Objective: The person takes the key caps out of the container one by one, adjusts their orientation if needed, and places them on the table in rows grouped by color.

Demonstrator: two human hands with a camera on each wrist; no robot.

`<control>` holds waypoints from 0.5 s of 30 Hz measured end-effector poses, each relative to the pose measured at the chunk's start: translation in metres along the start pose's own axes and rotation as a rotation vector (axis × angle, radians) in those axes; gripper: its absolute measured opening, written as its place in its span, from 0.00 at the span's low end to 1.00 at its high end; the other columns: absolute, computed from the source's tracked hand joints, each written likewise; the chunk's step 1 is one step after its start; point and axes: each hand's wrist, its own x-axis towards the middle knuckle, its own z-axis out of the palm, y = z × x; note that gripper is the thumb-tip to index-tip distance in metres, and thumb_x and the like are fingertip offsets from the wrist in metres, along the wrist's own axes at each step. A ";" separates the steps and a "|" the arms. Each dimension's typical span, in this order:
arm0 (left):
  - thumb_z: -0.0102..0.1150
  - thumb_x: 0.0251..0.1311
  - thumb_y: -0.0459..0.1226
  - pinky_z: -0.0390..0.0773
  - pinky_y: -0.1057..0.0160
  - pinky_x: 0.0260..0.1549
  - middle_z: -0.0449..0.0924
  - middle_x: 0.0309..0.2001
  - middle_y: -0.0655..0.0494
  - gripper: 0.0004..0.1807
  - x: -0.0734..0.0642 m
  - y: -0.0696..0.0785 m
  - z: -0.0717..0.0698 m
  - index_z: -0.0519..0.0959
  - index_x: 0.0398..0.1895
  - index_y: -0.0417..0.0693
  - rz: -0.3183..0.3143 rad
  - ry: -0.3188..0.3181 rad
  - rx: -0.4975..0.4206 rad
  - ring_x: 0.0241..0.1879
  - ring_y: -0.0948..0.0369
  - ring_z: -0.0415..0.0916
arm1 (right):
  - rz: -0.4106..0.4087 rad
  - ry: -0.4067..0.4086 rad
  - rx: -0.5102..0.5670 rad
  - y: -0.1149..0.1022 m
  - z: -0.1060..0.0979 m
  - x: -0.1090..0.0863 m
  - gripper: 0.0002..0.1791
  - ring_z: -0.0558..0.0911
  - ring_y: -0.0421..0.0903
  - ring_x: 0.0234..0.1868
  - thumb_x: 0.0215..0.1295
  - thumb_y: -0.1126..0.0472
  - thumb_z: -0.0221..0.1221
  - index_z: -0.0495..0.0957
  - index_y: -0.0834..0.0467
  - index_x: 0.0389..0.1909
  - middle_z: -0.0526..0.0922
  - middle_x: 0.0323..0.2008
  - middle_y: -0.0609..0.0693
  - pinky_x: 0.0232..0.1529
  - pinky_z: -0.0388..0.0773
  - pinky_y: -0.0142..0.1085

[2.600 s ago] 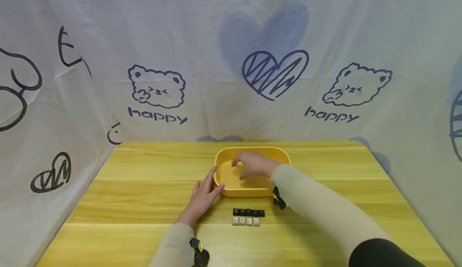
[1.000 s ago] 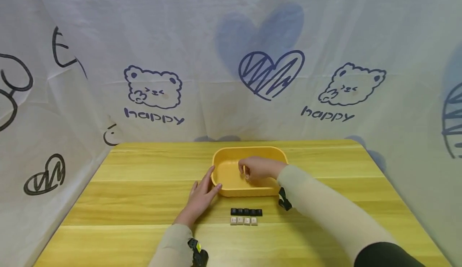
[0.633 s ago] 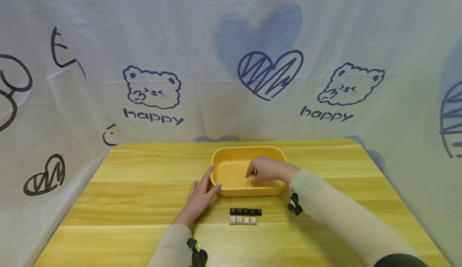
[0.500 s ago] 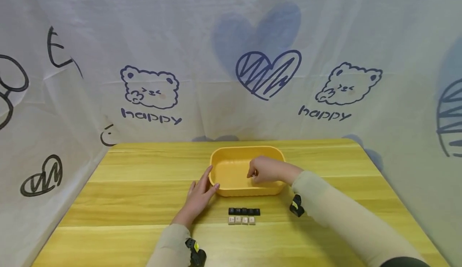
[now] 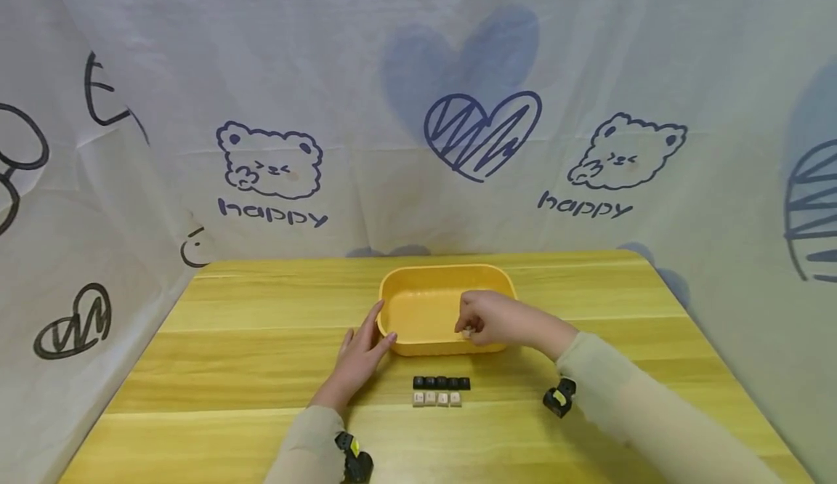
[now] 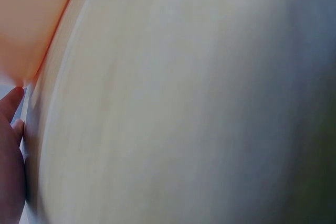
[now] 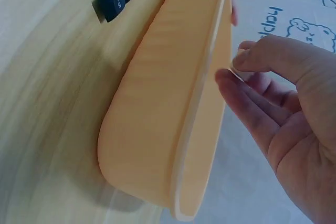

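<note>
A yellow rectangular tray stands on the table. My left hand rests at its left front corner, fingers fairly straight, thumb and fingertips at the rim. Over the tray's front right part, my right hand pinches a small whitish keycap between thumb and fingers. The right wrist view shows that keycap partly hidden by the fingertips, just above the rim. In front of the tray lie a row of black keycaps and, nearer, a row of white keycaps.
The wooden table extends to both sides of the tray. A white cloth with blue drawings hangs behind it and along the sides. Each wrist carries a small black device.
My right hand has moved right and nearer inside the tray, its fingers closing from spread to a pinch, and it now lifts a whitish keycap. My left hand keeps its place at the corner.
</note>
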 end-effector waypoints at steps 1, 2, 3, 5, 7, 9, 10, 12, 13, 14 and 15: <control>0.48 0.71 0.55 0.32 0.42 0.69 0.53 0.75 0.47 0.39 0.000 0.000 0.000 0.46 0.79 0.59 -0.001 0.001 0.000 0.71 0.49 0.55 | -0.008 0.016 0.014 -0.001 0.001 -0.002 0.12 0.75 0.37 0.30 0.55 0.73 0.63 0.87 0.62 0.40 0.75 0.29 0.44 0.33 0.76 0.29; 0.48 0.71 0.55 0.32 0.42 0.69 0.54 0.74 0.47 0.39 0.000 0.000 0.000 0.46 0.79 0.59 -0.003 0.001 0.000 0.71 0.49 0.55 | -0.013 0.028 0.026 -0.002 0.002 -0.005 0.11 0.76 0.37 0.31 0.55 0.73 0.64 0.87 0.62 0.40 0.75 0.30 0.44 0.34 0.77 0.28; 0.48 0.71 0.55 0.32 0.41 0.69 0.54 0.74 0.46 0.39 0.000 0.000 0.000 0.46 0.79 0.59 0.000 0.003 -0.001 0.71 0.48 0.56 | -0.028 0.044 0.031 -0.003 0.003 -0.007 0.11 0.77 0.37 0.31 0.55 0.73 0.64 0.87 0.62 0.39 0.76 0.30 0.44 0.34 0.78 0.29; 0.48 0.71 0.55 0.32 0.43 0.69 0.54 0.74 0.47 0.39 0.000 -0.001 0.000 0.46 0.79 0.60 -0.006 0.001 -0.001 0.71 0.49 0.56 | -0.034 0.068 0.044 -0.005 0.007 -0.012 0.09 0.78 0.38 0.31 0.56 0.72 0.65 0.86 0.62 0.38 0.77 0.30 0.44 0.34 0.78 0.28; 0.47 0.71 0.56 0.32 0.43 0.69 0.54 0.74 0.48 0.39 0.000 -0.001 0.000 0.45 0.79 0.61 -0.008 -0.002 -0.004 0.71 0.50 0.56 | -0.033 0.091 0.051 -0.006 0.012 -0.018 0.08 0.78 0.38 0.31 0.56 0.71 0.65 0.86 0.61 0.37 0.78 0.31 0.44 0.33 0.78 0.28; 0.47 0.70 0.57 0.31 0.44 0.69 0.53 0.75 0.48 0.39 0.001 -0.001 0.000 0.45 0.79 0.61 -0.006 -0.004 -0.008 0.71 0.50 0.55 | -0.018 0.114 0.065 -0.007 0.018 -0.023 0.08 0.79 0.39 0.31 0.56 0.71 0.66 0.85 0.60 0.36 0.78 0.31 0.43 0.32 0.78 0.28; 0.47 0.70 0.57 0.31 0.45 0.69 0.52 0.75 0.49 0.39 0.001 -0.001 0.000 0.45 0.79 0.62 -0.011 -0.006 -0.009 0.72 0.51 0.54 | -0.001 0.124 0.075 -0.007 0.021 -0.025 0.08 0.79 0.38 0.31 0.56 0.71 0.66 0.85 0.59 0.36 0.79 0.31 0.43 0.32 0.78 0.28; 0.47 0.70 0.57 0.31 0.45 0.69 0.52 0.75 0.49 0.39 0.001 -0.001 0.001 0.45 0.79 0.62 -0.012 -0.007 -0.012 0.72 0.51 0.54 | 0.025 0.152 0.076 -0.008 0.026 -0.029 0.08 0.79 0.38 0.30 0.54 0.71 0.66 0.85 0.58 0.35 0.80 0.31 0.42 0.31 0.78 0.28; 0.47 0.70 0.57 0.31 0.45 0.69 0.52 0.75 0.49 0.39 0.002 -0.001 0.001 0.45 0.79 0.62 -0.012 -0.008 -0.012 0.72 0.51 0.54 | 0.045 0.161 0.086 -0.009 0.028 -0.032 0.08 0.79 0.37 0.30 0.54 0.71 0.66 0.85 0.57 0.34 0.81 0.30 0.41 0.31 0.78 0.28; 0.47 0.71 0.56 0.31 0.45 0.69 0.52 0.75 0.49 0.39 0.002 -0.002 0.001 0.45 0.79 0.61 -0.011 -0.007 -0.013 0.72 0.51 0.54 | 0.067 0.168 0.093 -0.010 0.030 -0.033 0.08 0.79 0.36 0.30 0.54 0.71 0.67 0.85 0.56 0.34 0.81 0.30 0.41 0.31 0.78 0.28; 0.47 0.71 0.56 0.31 0.45 0.69 0.52 0.75 0.49 0.39 0.002 -0.002 0.001 0.45 0.79 0.62 -0.012 -0.007 -0.011 0.72 0.52 0.54 | 0.083 0.175 0.098 -0.011 0.033 -0.035 0.08 0.79 0.35 0.29 0.54 0.70 0.67 0.85 0.56 0.34 0.82 0.30 0.41 0.31 0.78 0.28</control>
